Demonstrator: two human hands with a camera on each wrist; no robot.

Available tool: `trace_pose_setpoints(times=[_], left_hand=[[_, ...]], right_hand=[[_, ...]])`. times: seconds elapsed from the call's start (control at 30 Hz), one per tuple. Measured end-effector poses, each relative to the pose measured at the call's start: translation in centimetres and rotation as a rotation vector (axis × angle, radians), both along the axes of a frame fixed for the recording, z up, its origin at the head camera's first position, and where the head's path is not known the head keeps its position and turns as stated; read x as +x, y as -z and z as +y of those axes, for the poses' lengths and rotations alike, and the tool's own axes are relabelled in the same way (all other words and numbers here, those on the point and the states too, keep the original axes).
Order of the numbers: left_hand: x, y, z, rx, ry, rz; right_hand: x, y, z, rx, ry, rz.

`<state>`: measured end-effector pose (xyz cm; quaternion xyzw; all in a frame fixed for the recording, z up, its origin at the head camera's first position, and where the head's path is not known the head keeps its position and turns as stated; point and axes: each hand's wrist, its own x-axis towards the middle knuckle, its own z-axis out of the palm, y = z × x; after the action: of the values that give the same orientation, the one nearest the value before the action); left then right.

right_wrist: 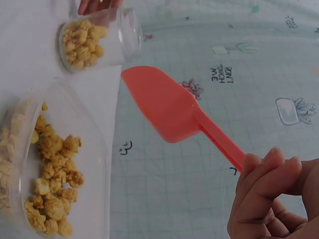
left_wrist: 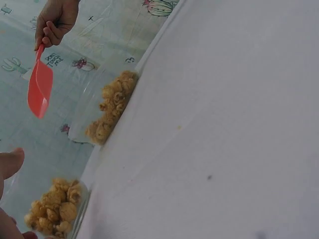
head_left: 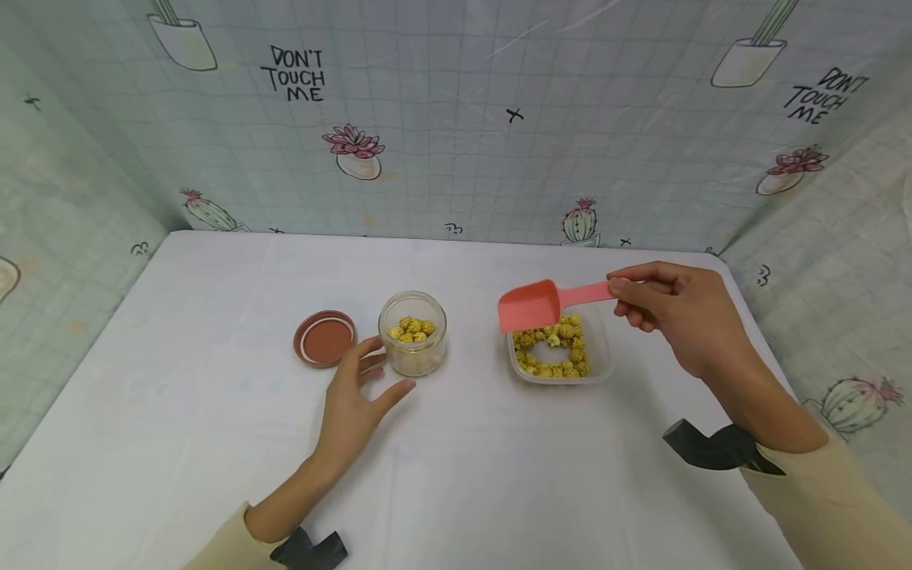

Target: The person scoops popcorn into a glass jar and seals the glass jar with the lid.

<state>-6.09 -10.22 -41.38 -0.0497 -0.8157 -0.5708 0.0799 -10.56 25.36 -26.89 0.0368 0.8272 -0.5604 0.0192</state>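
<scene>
My right hand (head_left: 673, 309) pinches the handle end of a pink-red plastic scoop (head_left: 530, 307), held over the back of a clear plastic tub (head_left: 602, 360). Its bowl looks bare in the right wrist view. Caramel popcorn (head_left: 577, 360) lines the tub around a bare patch in the middle. To the left, a glass jar (head_left: 443, 348) stands upright without its lid, with popcorn (right_wrist: 83, 45) in its lower part. My left hand (head_left: 356, 400) is spread beside the jar, fingers at its left side and thumb out in front.
A reddish-brown round lid (head_left: 326, 340) lies on the white table (head_left: 456, 475), just left of the jar. Cloth printed with cacti and writing (head_left: 442, 119) hangs behind the table and along both sides.
</scene>
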Motion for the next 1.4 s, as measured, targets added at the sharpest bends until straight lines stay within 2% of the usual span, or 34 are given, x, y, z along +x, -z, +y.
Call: trace_pose_setpoints(times=[0.17, 0.27, 0.4, 0.5, 0.63, 0.8, 0.97, 1.1, 1.23, 1.4], left_hand=[[1.3, 0.2, 0.7, -0.016, -0.02, 0.032], [2.1, 0.4, 1.5, -0.015, -0.008, 0.066], [3.1, 0.3, 3.0, 0.007, 0.084, 0.101], [3.1, 0.1, 4.2, 0.021, 0.187, 0.111], [2.0, 0.2, 5.8, 0.018, 0.298, 0.094], [0.1, 0.4, 8.3, -0.054, 0.372, 0.027], [-2.1, 0.9, 10.3, -0.097, 0.38, 0.008], [-3.6, 1.5, 11.1, -0.109, 0.39, 0.008], [-4.4, 2.2, 11.8, -0.116, 0.409, 0.02], [-5.0, 2.6, 12.5, -0.116, 0.425, 0.007]], right_hand=[[0.5, 0.7, 1.7, -0.092, 0.031, -0.012], [0.8, 1.2, 2.6, -0.13, 0.048, -0.032], [1.0, 1.8, 3.5, -0.132, 0.053, -0.04], [1.0, 2.2, 4.2, -0.111, 0.06, -0.028], [0.9, 2.3, 4.9, -0.027, 0.07, -0.004], [0.8, 2.3, 5.3, 0.084, 0.089, 0.02], [0.7, 2.3, 5.4, 0.198, 0.08, 0.005], [0.6, 2.1, 5.7, 0.344, 0.035, 0.026], [0.3, 1.8, 5.6, 0.498, -0.016, 0.104], [-0.1, 1.4, 4.8, 0.617, -0.067, 0.166]])
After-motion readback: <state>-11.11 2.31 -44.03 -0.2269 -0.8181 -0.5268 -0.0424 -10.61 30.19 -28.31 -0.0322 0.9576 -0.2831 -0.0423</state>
